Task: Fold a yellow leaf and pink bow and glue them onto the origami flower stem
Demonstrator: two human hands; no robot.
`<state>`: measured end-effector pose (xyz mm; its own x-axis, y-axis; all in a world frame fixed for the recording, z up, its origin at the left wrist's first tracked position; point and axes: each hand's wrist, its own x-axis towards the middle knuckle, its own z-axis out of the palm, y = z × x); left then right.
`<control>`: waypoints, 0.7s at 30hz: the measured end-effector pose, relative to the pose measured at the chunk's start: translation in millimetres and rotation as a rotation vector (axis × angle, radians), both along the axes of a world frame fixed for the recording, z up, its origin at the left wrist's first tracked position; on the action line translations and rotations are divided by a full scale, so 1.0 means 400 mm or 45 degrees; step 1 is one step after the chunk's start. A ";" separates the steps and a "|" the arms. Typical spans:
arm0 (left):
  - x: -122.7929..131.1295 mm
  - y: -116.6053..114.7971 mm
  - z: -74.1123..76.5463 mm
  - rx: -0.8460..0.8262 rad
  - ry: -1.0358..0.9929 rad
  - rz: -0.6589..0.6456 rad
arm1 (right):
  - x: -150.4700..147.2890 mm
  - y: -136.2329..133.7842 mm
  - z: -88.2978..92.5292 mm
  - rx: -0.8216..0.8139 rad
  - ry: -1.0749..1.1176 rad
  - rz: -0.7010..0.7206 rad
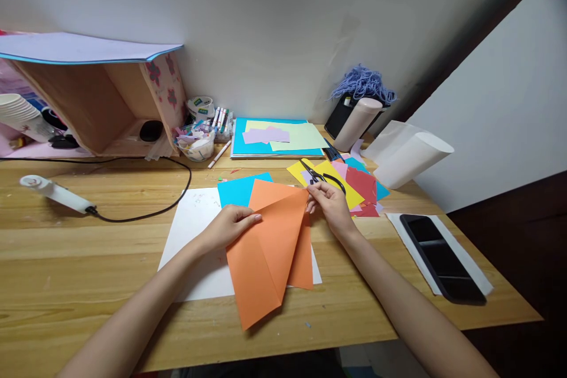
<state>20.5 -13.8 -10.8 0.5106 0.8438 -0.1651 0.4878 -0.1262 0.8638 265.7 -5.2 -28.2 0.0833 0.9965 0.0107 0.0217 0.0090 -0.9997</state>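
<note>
A folded sheet of orange paper [270, 248] is held up between both hands, over another orange sheet [303, 263] and a white sheet [199, 277] on the table. My left hand [233, 224] grips its left edge, thumb on top and the other fingers mostly behind. At its upper right corner, my right hand [330, 204] pinches the paper between thumb and fingers. A blue sheet [239, 189] shows behind the orange paper. Black-handled scissors [316, 174] lie just beyond my right hand on yellow paper [349, 186].
A glue gun [57, 194] with a black cord lies left. At the back stand an open box [170, 88], a tub of scraps [197, 144] and stacked coloured sheets [305, 136]. Rightward are red scraps [363, 186], a paper roll [410, 159] and a phone [443, 260].
</note>
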 end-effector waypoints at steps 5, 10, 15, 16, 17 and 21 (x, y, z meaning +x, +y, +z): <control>0.002 -0.002 -0.002 -0.009 -0.014 0.027 | -0.009 -0.007 -0.001 -0.085 0.040 0.127; -0.002 0.001 -0.009 0.007 0.003 0.013 | -0.014 -0.011 -0.001 -0.185 -0.039 0.277; -0.002 0.004 -0.009 0.012 0.013 -0.009 | -0.011 -0.005 -0.011 -0.206 0.008 0.220; -0.002 0.005 -0.009 0.009 0.010 -0.008 | -0.010 -0.004 -0.014 -0.206 0.010 0.221; -0.002 0.005 -0.009 0.006 0.007 -0.008 | -0.009 -0.003 -0.015 -0.208 0.008 0.227; -0.002 0.003 -0.007 0.010 0.009 -0.011 | -0.006 -0.001 -0.021 -0.216 0.012 0.229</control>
<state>19.8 -12.7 -13.6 0.5165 0.8408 -0.1623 0.4926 -0.1368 0.8594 263.1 -5.8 -36.5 -0.0965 0.9828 -0.1577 0.0259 -0.1559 -0.9874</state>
